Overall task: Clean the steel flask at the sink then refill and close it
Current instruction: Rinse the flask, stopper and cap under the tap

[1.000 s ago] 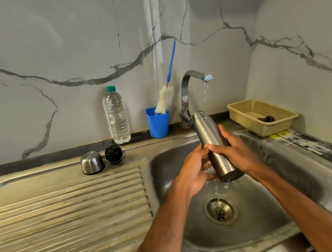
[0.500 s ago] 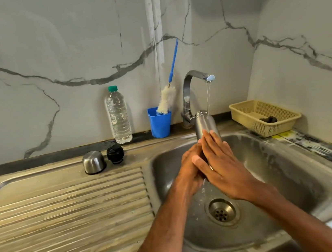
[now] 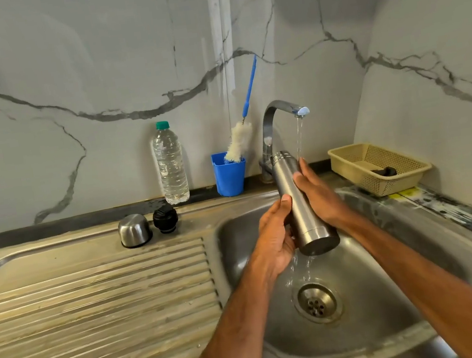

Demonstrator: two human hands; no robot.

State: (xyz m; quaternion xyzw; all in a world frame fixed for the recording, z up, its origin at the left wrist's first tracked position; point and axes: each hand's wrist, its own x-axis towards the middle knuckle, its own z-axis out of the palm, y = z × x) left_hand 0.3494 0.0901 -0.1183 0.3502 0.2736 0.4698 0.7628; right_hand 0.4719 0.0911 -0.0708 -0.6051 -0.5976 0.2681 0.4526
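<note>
A cylindrical steel flask [image 3: 298, 200] is held tilted, mouth end uppermost, just below the spout of the curved chrome tap [image 3: 271, 113], above the stainless sink basin [image 3: 379, 280]. Water is seen running from the tap onto the flask's upper end and dripping off its base.

The left hand [image 3: 276, 240] is curled in a grip round the lower body, thumb laid up the front. The right hand [image 3: 319, 194] is wrapped in a grip on the upper right side, its fingers largely hidden behind.

Left of the tap, a domed steel cap [image 3: 134, 230] and a black stopper [image 3: 165, 218] are stood side by side on the counter. A clear plastic bottle [image 3: 170, 167] and a blue cup [image 3: 230, 176] holding a white bottle brush [image 3: 238, 142] are set by the wall. A beige basket [image 3: 378, 165] is placed right of the tap.
</note>
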